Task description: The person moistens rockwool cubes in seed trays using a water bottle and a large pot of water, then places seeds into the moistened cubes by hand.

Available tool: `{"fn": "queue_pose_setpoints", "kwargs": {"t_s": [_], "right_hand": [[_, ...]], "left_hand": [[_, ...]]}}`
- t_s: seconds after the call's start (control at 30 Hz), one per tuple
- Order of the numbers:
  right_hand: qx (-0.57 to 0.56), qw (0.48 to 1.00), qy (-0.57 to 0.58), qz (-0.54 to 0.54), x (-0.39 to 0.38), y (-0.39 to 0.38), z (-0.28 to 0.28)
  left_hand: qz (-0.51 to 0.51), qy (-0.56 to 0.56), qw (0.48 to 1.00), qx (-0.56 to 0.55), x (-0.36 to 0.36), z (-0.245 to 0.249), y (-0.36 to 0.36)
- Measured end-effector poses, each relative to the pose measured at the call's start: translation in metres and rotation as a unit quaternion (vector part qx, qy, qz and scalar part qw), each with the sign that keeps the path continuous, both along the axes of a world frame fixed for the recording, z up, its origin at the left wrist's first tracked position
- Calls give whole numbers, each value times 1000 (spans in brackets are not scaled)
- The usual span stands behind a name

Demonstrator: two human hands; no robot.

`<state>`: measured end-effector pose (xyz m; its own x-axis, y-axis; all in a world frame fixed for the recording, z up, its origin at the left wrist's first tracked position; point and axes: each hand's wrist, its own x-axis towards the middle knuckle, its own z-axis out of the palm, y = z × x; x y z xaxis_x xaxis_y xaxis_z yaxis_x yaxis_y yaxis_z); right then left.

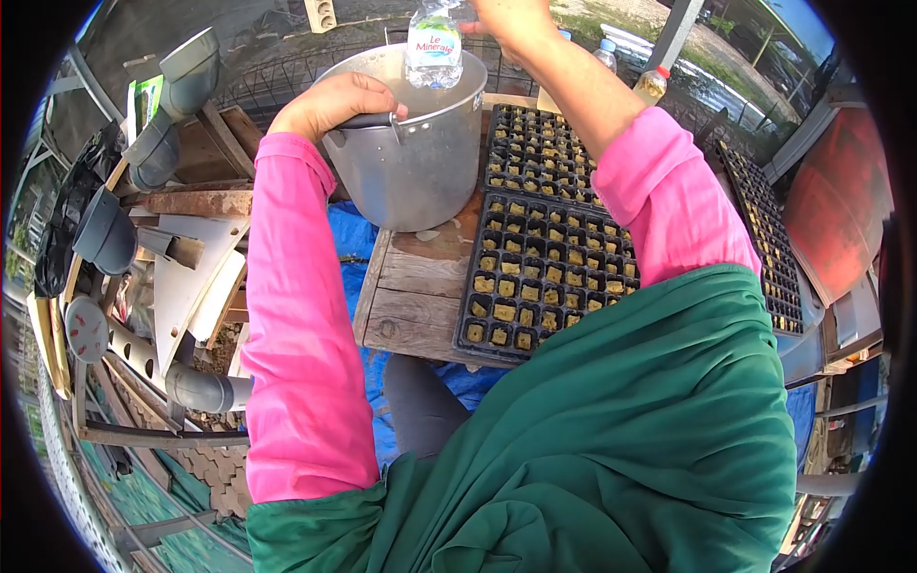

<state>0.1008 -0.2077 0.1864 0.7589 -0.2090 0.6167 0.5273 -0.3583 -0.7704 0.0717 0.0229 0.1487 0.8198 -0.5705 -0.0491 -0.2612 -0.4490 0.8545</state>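
A large grey metal bucket [411, 181] stands on a wooden table. My left hand [339, 103] is closed over its near left rim, beside the black handle grip [368, 121]. A clear plastic water bottle [435, 53] with a "Le Minerale" label is over the bucket's mouth. My right hand [511, 21] is closed at the bottle's upper right side; part of that hand is cut off by the top edge. Right of the bucket are two black seedling trays, a near one [506, 250] and a far one [497, 158], their cells holding small yellowish cubes.
Bottles, one with a red cap [652, 86], stand behind the trays. Another seedling tray [764, 239] lies at the right, near a red barrel [841, 205]. Grey gutter pieces [105, 229] and a pipe elbow [205, 390] are at the left. Blue tarp [353, 239] shows under the wooden table [420, 306].
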Motion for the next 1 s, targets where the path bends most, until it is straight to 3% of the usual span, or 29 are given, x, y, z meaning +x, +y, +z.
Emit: {"fn": "queue_pose_setpoints", "kwargs": {"t_s": [0.23, 0.33, 0.4, 0.43, 0.5, 0.63, 0.7, 0.83, 0.9, 1.0], "right_hand": [[54, 998, 9, 14, -3, -5, 10], [32, 999, 1, 19, -18, -4, 16], [2, 998, 66, -6, -35, -2, 19], [2, 998, 66, -5, -35, -1, 17], [13, 999, 43, 7, -28, -2, 9], [-13, 1000, -2, -16, -2, -10, -10], [-82, 990, -93, -69, 9, -14, -17], [-105, 982, -113, -104, 0, -14, -18], [-58, 997, 2, -43, -13, -13, -12], [-26, 1000, 6, -11, -16, -14, -16]], "left_hand": [[22, -11, 1000, -10, 10, -3, 8], [28, -38, 998, 40, 10, 3, 4], [100, -139, 978, 119, 4, 4, 0], [101, -139, 978, 120, -2, 7, -6], [130, -236, 929, 253, -15, 14, -26], [171, -289, 893, 299, -45, 5, -54], [163, -303, 890, 298, -50, 3, -52], [138, -321, 892, 285, -50, 2, -44], [132, -323, 894, 281, -50, 1, -42], [129, -327, 895, 275, -49, 0, -40]]}}
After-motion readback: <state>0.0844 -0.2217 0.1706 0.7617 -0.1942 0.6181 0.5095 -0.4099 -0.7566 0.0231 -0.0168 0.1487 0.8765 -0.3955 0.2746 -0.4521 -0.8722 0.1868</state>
